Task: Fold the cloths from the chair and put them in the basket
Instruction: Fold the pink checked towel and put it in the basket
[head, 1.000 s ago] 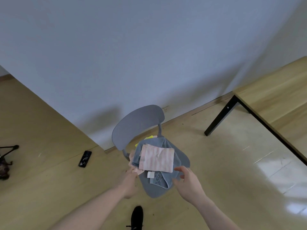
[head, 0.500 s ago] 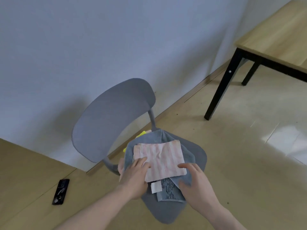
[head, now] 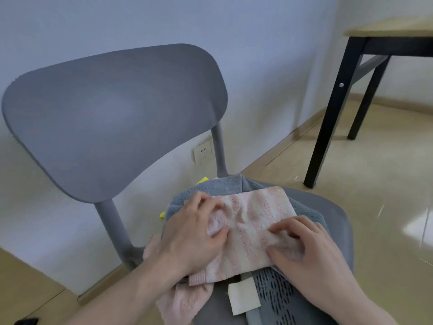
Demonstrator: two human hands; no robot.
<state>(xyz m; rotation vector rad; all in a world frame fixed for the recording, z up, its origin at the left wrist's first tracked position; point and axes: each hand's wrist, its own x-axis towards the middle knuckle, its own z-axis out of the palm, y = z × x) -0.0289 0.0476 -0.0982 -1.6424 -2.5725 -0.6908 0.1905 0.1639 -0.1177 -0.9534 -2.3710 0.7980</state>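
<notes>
A grey plastic chair (head: 112,118) stands against the wall, its seat piled with cloths. On top lies a pink-and-white striped cloth (head: 253,228). My left hand (head: 192,233) pinches its left side and my right hand (head: 309,252) pinches its right side, bunching the fabric. Beneath it sits a blue-grey towel (head: 218,187) with a white tag and a printed label (head: 274,296). A plain pink cloth (head: 182,303) hangs off the seat's front left. A yellow cloth (head: 202,180) peeks out at the back. No basket is in view.
A wooden table with black legs (head: 328,113) stands at the right, close to the chair. A wall socket (head: 203,153) sits behind the chair. A dark object (head: 25,322) lies on the floor at the bottom left.
The view has closed in on the chair. Both hands went from resting on the striped cloth to pinching it, and the fabric has wrinkled between them.
</notes>
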